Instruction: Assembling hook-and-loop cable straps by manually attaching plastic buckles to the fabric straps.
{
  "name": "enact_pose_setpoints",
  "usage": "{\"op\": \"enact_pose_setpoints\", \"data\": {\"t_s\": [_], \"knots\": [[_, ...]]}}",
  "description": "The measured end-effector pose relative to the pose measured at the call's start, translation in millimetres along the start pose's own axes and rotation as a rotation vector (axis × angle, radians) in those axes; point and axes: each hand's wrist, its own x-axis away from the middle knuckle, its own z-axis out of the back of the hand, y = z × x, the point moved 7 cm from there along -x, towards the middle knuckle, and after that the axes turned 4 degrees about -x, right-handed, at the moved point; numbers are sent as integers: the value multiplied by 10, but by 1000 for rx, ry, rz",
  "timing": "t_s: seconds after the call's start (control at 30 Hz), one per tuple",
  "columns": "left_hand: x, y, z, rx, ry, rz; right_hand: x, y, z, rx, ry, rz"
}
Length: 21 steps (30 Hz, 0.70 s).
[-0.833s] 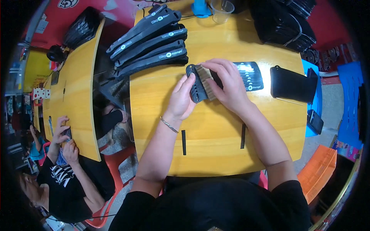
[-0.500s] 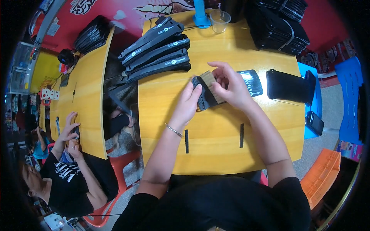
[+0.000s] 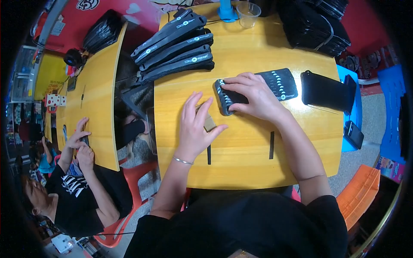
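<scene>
Where most of the view is filled by the yellow table (image 3: pixel 241 167), all items noted rest on its top. Largest on it: a dark stack (image 3: pixel 316 32) at the far right corner. Next, a fanned pile (image 3: pixel 172 49) of black-and-grey pieces, far left. A black pouch (image 3: pixel 325 91) lies toward the right edge; nearer the middle, a slotted black sheet (image 3: pixel 282 81). Right hand (image 3: pixel 260 96): thumb and fingers parted, contacting the top of a black bundle (image 3: pixel 236 97) at mid-table; cannot tell whether it grips or only presses. The hand hides where bundle and sheet meet. Left hand (image 3: pixel 193 129): thumb and forefinger wide apart, over a small tan block (image 3: pixel 209 124), partly hidden; hold on it cannot be determined. Smallest: two thin black strips (image 3: pixel 271 145), well apart on the near side.
</scene>
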Motion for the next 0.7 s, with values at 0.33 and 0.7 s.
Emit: {"op": "enact_pose_setpoints", "data": {"t_s": [0.33,0.7], "knots": [[193,-153,-120,78,-160,-28,9,-109,-66,112,-50,45],[-1,-46,-237,-11,-191,-52,27,-106,-141,99,-34,71]]}}
